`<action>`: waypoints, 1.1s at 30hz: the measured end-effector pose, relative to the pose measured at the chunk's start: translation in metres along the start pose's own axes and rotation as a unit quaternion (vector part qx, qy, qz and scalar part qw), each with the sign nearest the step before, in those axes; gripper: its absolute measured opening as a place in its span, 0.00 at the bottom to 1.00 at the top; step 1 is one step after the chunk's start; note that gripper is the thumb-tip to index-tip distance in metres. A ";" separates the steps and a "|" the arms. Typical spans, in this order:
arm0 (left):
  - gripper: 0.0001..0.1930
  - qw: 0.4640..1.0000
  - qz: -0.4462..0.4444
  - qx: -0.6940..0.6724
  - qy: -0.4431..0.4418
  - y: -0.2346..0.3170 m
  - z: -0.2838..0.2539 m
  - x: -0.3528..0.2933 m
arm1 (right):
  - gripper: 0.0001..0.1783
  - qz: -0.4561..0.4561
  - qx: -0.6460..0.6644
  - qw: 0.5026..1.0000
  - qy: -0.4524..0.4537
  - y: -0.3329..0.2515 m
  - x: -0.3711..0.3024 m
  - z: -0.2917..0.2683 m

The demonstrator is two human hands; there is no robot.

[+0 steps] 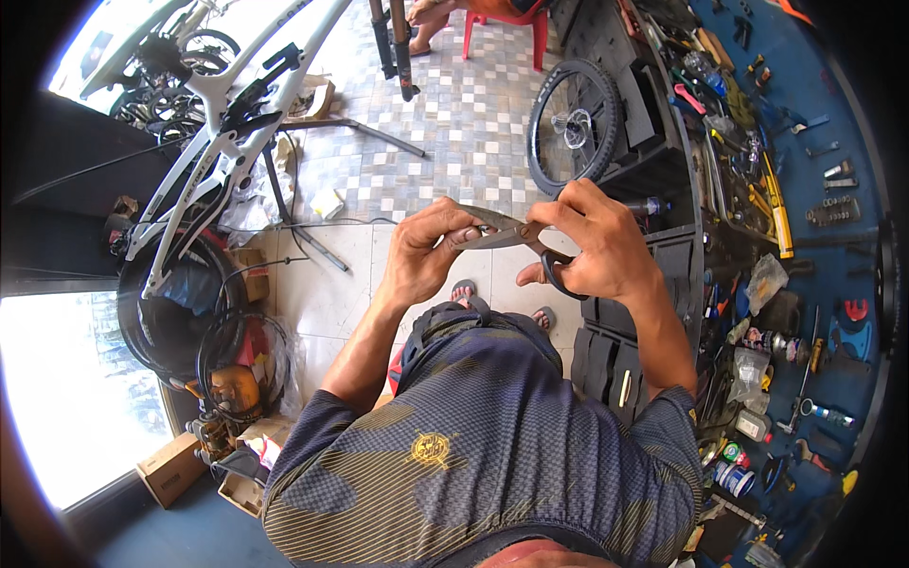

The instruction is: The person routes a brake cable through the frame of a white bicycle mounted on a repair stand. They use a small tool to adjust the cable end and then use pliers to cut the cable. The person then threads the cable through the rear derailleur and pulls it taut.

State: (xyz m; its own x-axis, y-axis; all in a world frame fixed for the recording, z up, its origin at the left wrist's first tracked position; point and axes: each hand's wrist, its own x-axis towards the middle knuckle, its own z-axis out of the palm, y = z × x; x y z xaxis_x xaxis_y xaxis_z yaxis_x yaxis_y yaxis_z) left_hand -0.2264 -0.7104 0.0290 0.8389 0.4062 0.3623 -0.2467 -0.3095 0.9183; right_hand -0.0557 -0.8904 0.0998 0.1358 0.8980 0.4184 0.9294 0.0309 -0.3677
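Observation:
A pair of scissors (502,238) with dark handle loops is held up in front of my chest, its blades apart and pointing left. My right hand (598,244) grips it by the handles, thumb and fingers in or around the loops. Between the blades, my left hand (423,248) is closed in a pinch, thumb against the fingers. A small bit of something shows at those fingertips, too small to name.
On the left, a white bicycle frame (210,142) hangs on a work stand with dark legs (322,248). A bicycle wheel (575,128) leans against dark cabinets on the right. Tools crowd the bench and blue wall panel (805,189). Someone sits on a red stool (502,28).

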 end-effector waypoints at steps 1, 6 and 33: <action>0.06 1.000 0.005 -0.007 -0.002 -0.001 0.000 0.000 | 0.34 -0.005 0.001 1.000 -0.001 -0.001 0.000 0.000; 0.04 0.999 0.023 -0.021 -0.011 -0.002 0.000 -0.001 | 0.34 -0.013 -0.024 1.000 -0.004 -0.005 -0.001 -0.003; 0.07 0.997 -0.059 -0.023 -0.035 0.008 -0.010 -0.009 | 0.30 -0.003 -0.039 0.998 0.055 -0.008 -0.005 -0.004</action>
State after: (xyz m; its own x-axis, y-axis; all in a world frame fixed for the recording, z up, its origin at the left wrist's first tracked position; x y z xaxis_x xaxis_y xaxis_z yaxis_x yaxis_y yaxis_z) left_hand -0.2407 -0.7075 0.0350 0.8949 0.3759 0.2406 -0.1649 -0.2226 0.9609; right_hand -0.0628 -0.8966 0.1037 0.1618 0.8447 0.5102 0.9539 -0.0015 -0.3001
